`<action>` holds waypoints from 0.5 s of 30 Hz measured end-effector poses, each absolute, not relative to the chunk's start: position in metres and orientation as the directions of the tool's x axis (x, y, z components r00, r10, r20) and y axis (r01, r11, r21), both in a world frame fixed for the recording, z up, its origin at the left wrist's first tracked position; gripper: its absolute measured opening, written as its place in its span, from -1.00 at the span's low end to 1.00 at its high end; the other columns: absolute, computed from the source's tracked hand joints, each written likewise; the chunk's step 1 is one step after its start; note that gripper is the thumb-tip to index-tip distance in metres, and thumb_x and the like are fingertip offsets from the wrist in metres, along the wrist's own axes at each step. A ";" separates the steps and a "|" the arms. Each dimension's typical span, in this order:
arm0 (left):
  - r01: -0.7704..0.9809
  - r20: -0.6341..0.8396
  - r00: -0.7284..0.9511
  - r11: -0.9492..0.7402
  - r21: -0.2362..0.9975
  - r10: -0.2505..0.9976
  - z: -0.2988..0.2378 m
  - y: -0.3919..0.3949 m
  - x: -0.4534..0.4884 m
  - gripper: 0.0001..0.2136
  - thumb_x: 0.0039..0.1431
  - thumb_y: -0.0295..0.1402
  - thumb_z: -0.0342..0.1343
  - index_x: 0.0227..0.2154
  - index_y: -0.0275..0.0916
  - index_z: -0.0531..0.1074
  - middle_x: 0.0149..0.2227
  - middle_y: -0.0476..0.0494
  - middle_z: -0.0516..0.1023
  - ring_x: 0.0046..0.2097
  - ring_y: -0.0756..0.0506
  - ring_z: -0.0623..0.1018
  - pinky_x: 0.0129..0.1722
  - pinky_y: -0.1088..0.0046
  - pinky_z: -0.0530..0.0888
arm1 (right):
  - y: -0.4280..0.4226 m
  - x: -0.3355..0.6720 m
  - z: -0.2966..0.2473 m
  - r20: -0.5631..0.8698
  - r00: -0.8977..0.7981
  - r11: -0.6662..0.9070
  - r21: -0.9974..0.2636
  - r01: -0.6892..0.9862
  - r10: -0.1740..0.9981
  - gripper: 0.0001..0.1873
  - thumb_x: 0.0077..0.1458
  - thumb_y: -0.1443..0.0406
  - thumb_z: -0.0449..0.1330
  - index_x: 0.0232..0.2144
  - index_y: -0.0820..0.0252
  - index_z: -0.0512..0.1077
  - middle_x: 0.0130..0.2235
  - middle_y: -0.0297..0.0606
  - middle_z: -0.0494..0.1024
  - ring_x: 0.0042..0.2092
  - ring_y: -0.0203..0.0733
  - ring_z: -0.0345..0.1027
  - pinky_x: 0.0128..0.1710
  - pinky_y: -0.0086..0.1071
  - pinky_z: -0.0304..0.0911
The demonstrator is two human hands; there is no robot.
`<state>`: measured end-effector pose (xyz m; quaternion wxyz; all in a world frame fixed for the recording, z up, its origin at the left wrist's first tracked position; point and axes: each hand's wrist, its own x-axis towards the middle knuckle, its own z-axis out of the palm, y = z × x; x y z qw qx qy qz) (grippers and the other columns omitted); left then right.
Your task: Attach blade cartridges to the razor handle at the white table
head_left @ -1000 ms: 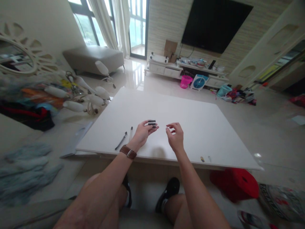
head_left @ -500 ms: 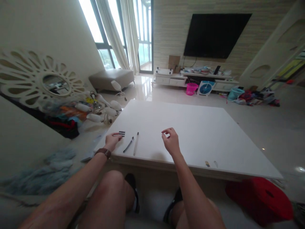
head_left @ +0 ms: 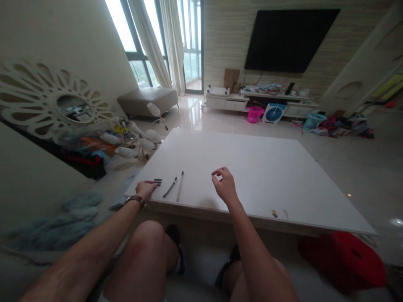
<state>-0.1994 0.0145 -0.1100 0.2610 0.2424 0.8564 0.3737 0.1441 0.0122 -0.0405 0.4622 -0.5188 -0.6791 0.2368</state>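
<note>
While the right hand (head_left: 224, 187) is held loosely curled and empty well to the right, a small striped piece (head_left: 158, 181), long axis left-right, is pinched in the grip of the left hand (head_left: 144, 189) at the near left corner of the tabletop (head_left: 252, 167).

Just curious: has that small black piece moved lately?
Yes. The left hand carried the black piece from right of the black pen to its left.
</note>
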 end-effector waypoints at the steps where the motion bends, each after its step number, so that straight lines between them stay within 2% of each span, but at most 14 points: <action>1: 0.237 -0.256 -0.746 0.605 0.760 0.615 -0.109 0.014 -0.198 -0.79 -0.23 -0.49 0.34 -0.44 -0.38 0.50 -0.61 -0.05 0.41 -0.26 -0.21 0.52 -0.13 0.26 0.44 | 0.012 0.144 -0.041 0.380 -0.040 0.349 -0.797 0.492 0.924 -0.87 0.06 0.40 0.15 -0.39 0.14 0.51 -0.26 -0.27 0.43 -0.22 -0.18 0.35 -0.28 -0.34 0.30; 5: 0.269 -0.211 -0.741 0.570 0.776 0.637 -0.091 0.019 -0.186 -0.75 -0.18 -0.51 0.31 -0.35 -0.42 0.47 -0.44 -0.15 0.48 -0.15 -0.21 0.51 -0.07 0.27 0.42 | 0.011 0.144 -0.046 0.370 -0.093 0.362 -0.772 0.522 0.924 -0.87 0.07 0.39 0.15 -0.39 0.12 0.51 -0.26 -0.27 0.43 -0.21 -0.18 0.35 -0.25 -0.33 0.29; 8: 0.272 -0.169 -0.702 0.480 0.834 0.692 -0.058 0.010 -0.155 -0.64 -0.02 -0.47 0.22 -0.11 -0.43 0.40 -0.30 -0.18 0.50 -0.20 -0.13 0.51 -0.17 0.36 0.45 | 0.011 0.143 -0.052 0.349 -0.152 0.373 -0.747 0.550 0.925 -0.86 0.07 0.39 0.15 -0.40 0.13 0.51 -0.27 -0.28 0.43 -0.21 -0.19 0.36 -0.23 -0.33 0.29; 10: 0.277 -0.146 -0.604 0.378 0.883 0.783 -0.029 -0.021 -0.116 -0.71 0.10 -0.40 0.14 -0.10 -0.33 0.40 -0.29 -0.10 0.49 -0.28 -0.06 0.51 -0.25 0.43 0.45 | 0.011 0.142 -0.056 0.327 -0.185 0.372 -0.733 0.569 0.927 -0.87 0.07 0.40 0.15 -0.41 0.14 0.50 -0.27 -0.28 0.43 -0.23 -0.20 0.36 -0.20 -0.32 0.28; 11: 0.271 -0.131 -0.507 0.301 0.914 0.852 -0.015 -0.047 -0.090 -0.79 0.13 -0.34 0.12 -0.17 -0.28 0.42 -0.33 -0.06 0.48 -0.32 -0.04 0.50 -0.28 0.46 0.45 | 0.011 0.141 -0.059 0.313 -0.200 0.369 -0.726 0.579 0.929 -0.87 0.06 0.41 0.15 -0.41 0.15 0.50 -0.27 -0.28 0.43 -0.23 -0.21 0.36 -0.18 -0.32 0.28; 13: 0.119 -0.119 -0.030 0.122 0.985 0.992 0.007 -0.113 -0.032 -0.83 0.16 -0.27 0.12 -0.25 -0.25 0.44 -0.34 -0.07 0.47 -0.30 -0.06 0.48 -0.26 0.43 0.44 | 0.009 0.138 -0.064 0.279 -0.228 0.360 -0.708 0.607 0.933 -0.87 0.06 0.42 0.16 -0.40 0.17 0.51 -0.26 -0.28 0.44 -0.25 -0.23 0.37 -0.15 -0.33 0.27; 15: 0.048 -0.177 0.411 0.172 0.984 0.894 0.017 -0.187 0.027 -0.73 0.17 -0.17 0.15 -0.15 -0.22 0.47 -0.23 -0.12 0.50 -0.19 -0.11 0.49 -0.20 0.38 0.43 | 0.004 0.134 -0.069 0.233 -0.280 0.363 -0.662 0.656 0.931 -0.87 0.08 0.41 0.15 -0.38 0.19 0.51 -0.24 -0.26 0.45 -0.25 -0.25 0.38 -0.13 -0.35 0.27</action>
